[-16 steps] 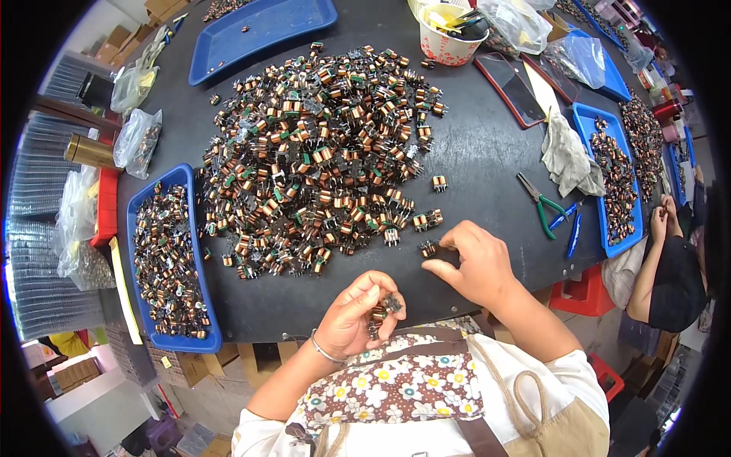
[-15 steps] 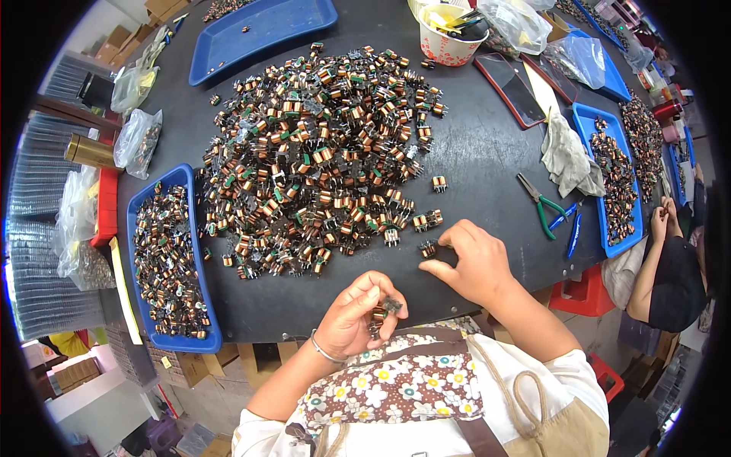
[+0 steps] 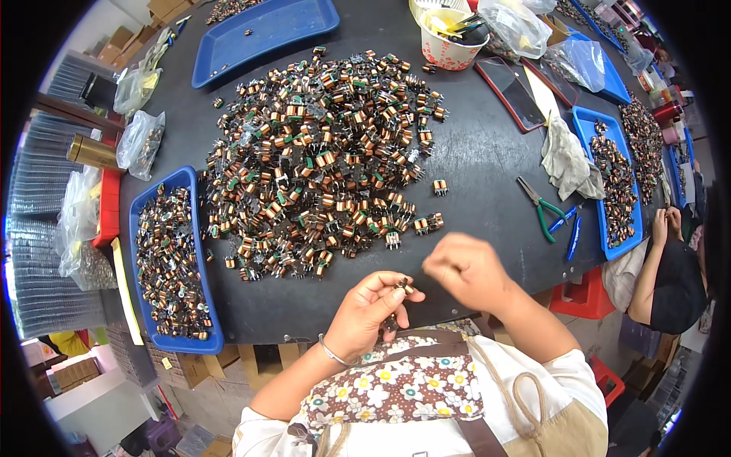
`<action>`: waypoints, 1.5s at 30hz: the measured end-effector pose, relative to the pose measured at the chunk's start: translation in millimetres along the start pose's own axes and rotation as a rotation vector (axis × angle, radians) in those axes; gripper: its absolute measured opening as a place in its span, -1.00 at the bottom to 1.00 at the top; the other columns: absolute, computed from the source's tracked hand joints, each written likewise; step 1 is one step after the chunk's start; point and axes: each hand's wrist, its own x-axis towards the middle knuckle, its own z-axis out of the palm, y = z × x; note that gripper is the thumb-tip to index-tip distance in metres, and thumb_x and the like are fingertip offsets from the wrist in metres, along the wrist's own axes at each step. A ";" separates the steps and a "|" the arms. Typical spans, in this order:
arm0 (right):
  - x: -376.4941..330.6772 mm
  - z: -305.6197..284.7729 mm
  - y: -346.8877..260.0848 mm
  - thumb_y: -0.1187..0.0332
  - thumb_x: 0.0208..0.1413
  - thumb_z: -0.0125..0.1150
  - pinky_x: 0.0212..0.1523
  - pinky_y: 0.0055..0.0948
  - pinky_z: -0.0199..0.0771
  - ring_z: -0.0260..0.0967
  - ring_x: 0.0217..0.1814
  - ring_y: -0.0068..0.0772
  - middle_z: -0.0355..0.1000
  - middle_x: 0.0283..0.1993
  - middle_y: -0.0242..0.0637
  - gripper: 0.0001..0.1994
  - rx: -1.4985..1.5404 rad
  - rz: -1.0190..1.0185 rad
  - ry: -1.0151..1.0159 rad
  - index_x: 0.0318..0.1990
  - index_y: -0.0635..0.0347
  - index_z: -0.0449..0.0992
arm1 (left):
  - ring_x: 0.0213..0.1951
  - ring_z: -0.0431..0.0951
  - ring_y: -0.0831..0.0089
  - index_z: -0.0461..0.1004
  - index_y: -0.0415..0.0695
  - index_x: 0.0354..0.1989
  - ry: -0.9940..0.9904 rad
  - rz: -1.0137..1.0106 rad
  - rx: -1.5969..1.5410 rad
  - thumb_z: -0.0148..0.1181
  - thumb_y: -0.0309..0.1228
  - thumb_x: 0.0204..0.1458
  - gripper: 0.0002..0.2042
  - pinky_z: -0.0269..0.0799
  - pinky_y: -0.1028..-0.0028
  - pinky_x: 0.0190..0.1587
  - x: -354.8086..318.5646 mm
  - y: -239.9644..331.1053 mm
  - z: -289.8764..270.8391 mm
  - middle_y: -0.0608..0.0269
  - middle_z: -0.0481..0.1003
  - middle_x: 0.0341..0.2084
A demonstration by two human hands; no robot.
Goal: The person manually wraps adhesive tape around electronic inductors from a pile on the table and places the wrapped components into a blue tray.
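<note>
One small coil component, dark-bodied with a coppery glint, sits at the near edge of the table, pinched between the thumb and fingers of the left hand; its finer details are too small to tell. Another dark piece shows below those fingertips, partly hidden by them. Just to the right, the right hand is blurred, fingers curled toward the thumb; I cannot tell whether it grips anything. At the left, a blue rectangular plastic tray is filled with similar components. Two loose coils lie just beyond the hands, with copper windings in paired bands. Behind them spreads a broad heap of coils, mixing copper bands, black bodies, green patches and silvery pins, on a black tabletop. To the right lie green-handled pliers, near a blue pen and a crumpled grey cloth. Farther off stand a red-patterned white tub and, far left, a wide blue tray.
</note>
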 end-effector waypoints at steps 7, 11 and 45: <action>17.2 -4.4 22.9 0.56 -0.17 0.27 -0.34 -0.36 0.46 0.43 -0.32 -0.17 0.42 -0.24 -0.26 -0.67 -0.491 -0.102 0.136 -0.15 0.18 0.44 | -0.49 0.44 0.64 0.37 -0.19 -0.09 0.116 0.054 0.230 0.04 -0.51 0.11 -0.81 0.28 0.72 -0.64 -4.7 0.9 3.3 0.21 0.47 -0.37; 4.2 -4.3 17.2 0.55 -0.18 0.30 -0.38 -0.45 0.44 0.43 -0.36 -0.30 0.42 -0.28 -0.26 -0.68 -0.351 0.029 0.030 -0.18 0.19 0.46 | -0.48 0.44 0.66 0.39 -0.21 -0.07 0.135 0.070 0.333 0.09 -0.52 0.08 -0.77 0.31 0.73 -0.61 -6.3 0.9 2.9 0.25 0.47 -0.39; 13.3 9.3 12.0 0.58 -0.14 0.28 -0.27 -0.48 0.43 0.41 -0.33 -0.33 0.40 -0.32 -0.27 -0.74 -0.121 0.106 0.026 -0.22 0.25 0.48 | -0.49 0.45 0.59 0.38 -0.20 -0.16 0.120 0.137 0.159 0.18 -0.55 0.01 -0.78 0.32 0.66 -0.61 -6.0 -3.7 -4.9 0.27 0.44 -0.45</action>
